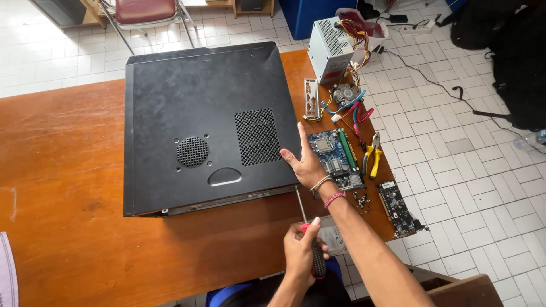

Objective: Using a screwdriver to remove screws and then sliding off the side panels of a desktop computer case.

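— What's nearest the camera?

— The left hand (301,250), low in the view, fingers clenched round the red-and-black handle of a screwdriver (310,239). Its shaft points up toward the front edge of the computer case (207,128). Under that hand lies a silvery hard drive (335,241) on the table (62,187) edge.

— And the other hand?

— The right hand (307,162) is flat and released, fingers straight, pressed against the right side of the case near its front corner. Two bracelets sit on the wrist.

— Where's the case?

— Lying on its side in the middle of the wooden table, black panel with vent grilles facing up.

— Beyond the hands?

— Just right of the case, a blue motherboard (336,153), yellow-handled pliers (372,154), a small pile of screws (359,199) and an expansion card (396,209). Farther back, a metal backplate (311,98), a cooler fan (344,94) with cables, then a grey power supply (331,48).
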